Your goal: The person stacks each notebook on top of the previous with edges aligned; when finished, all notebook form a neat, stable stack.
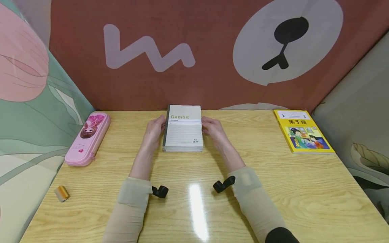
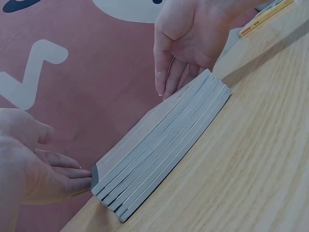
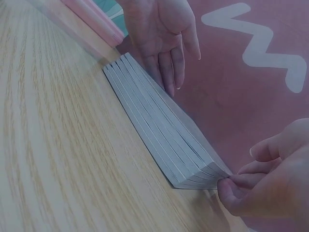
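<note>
Stack of grey Gambit notebooks, lying flat, squared, mid-table near the back wall

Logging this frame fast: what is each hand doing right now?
Left hand: open, straight fingers touching the left side of the notebooks.
Right hand: open, fingers against the stack's right side, no curled grip visible.

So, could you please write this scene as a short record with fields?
surface: pale wooden table
centre: stack of grey-covered notebooks, top one printed Gambit
left hand: straight fingers touch the stack's left side
right hand: fingertips curled at the stack's right edge, grip unclear
far left: pink zipped pencil case
front left: small orange and grey block
far right: yellow picture book
</note>
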`<act>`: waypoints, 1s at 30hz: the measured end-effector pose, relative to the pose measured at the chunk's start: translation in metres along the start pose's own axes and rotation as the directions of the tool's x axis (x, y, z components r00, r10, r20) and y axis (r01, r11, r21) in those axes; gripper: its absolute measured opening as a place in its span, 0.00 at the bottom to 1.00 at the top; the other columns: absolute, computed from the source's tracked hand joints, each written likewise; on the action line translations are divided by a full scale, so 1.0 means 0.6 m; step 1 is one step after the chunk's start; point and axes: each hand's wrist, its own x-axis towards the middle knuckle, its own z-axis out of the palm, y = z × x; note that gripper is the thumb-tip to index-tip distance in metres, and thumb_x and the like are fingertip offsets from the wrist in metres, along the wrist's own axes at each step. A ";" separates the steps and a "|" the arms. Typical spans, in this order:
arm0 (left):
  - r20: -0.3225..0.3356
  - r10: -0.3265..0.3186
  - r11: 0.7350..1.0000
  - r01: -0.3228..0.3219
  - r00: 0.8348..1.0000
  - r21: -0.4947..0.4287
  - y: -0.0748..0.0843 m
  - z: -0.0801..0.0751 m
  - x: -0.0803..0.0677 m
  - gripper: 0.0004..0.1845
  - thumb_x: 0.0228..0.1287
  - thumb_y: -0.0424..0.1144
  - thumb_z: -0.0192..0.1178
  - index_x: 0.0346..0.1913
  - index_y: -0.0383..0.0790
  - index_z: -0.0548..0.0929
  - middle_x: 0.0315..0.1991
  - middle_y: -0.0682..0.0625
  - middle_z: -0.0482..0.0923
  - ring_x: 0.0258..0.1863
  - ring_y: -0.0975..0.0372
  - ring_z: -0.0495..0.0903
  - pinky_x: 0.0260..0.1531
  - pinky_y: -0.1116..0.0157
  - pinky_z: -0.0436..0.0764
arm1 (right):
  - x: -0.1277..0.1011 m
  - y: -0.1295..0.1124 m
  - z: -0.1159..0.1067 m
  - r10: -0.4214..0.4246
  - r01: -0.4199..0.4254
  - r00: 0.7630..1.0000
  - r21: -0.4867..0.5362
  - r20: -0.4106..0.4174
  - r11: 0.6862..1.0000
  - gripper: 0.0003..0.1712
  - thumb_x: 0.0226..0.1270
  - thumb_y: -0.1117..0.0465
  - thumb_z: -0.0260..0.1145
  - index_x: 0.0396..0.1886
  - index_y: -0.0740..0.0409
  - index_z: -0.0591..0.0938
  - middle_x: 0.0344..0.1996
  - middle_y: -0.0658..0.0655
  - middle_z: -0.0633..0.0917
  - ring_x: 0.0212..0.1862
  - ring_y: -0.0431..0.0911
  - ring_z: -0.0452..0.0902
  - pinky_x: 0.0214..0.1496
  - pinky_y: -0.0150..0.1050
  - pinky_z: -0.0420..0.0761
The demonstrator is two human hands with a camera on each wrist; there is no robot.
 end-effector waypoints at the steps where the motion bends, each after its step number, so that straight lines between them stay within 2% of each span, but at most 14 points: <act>1: 0.000 -0.001 1.000 0.001 1.000 0.001 -0.001 0.000 0.000 0.34 0.82 0.48 0.45 0.80 0.31 0.56 0.81 0.40 0.58 0.80 0.56 0.59 0.82 0.63 0.58 | 0.000 0.000 0.000 0.002 -0.002 1.000 -0.003 0.002 1.000 0.28 0.82 0.66 0.48 0.77 0.70 0.63 0.82 0.61 0.58 0.82 0.54 0.56 0.81 0.51 0.67; 20: -0.013 0.012 0.999 -0.011 1.000 0.046 -0.010 0.001 0.000 0.30 0.83 0.46 0.44 0.77 0.30 0.63 0.78 0.41 0.63 0.80 0.56 0.61 0.81 0.62 0.61 | -0.002 0.004 0.002 0.012 -0.011 1.000 -0.057 0.013 0.998 0.29 0.82 0.63 0.49 0.78 0.66 0.64 0.82 0.58 0.61 0.80 0.53 0.61 0.80 0.50 0.67; 26: 0.022 0.000 0.999 -0.002 1.000 0.054 -0.015 -0.010 0.007 0.32 0.83 0.46 0.43 0.80 0.31 0.57 0.82 0.40 0.55 0.82 0.54 0.56 0.83 0.59 0.57 | 0.000 0.015 -0.002 0.031 -0.030 0.999 -0.034 0.027 0.999 0.32 0.82 0.60 0.52 0.81 0.61 0.60 0.81 0.60 0.63 0.80 0.53 0.61 0.81 0.50 0.67; 30: 0.043 -0.010 0.992 0.005 0.999 0.126 -0.009 -0.032 0.012 0.34 0.83 0.48 0.44 0.82 0.35 0.52 0.84 0.43 0.51 0.82 0.52 0.57 0.83 0.57 0.58 | -0.003 0.019 -0.016 0.033 -0.031 0.998 -0.040 0.059 0.999 0.34 0.82 0.57 0.53 0.82 0.58 0.58 0.80 0.62 0.63 0.80 0.56 0.61 0.81 0.51 0.68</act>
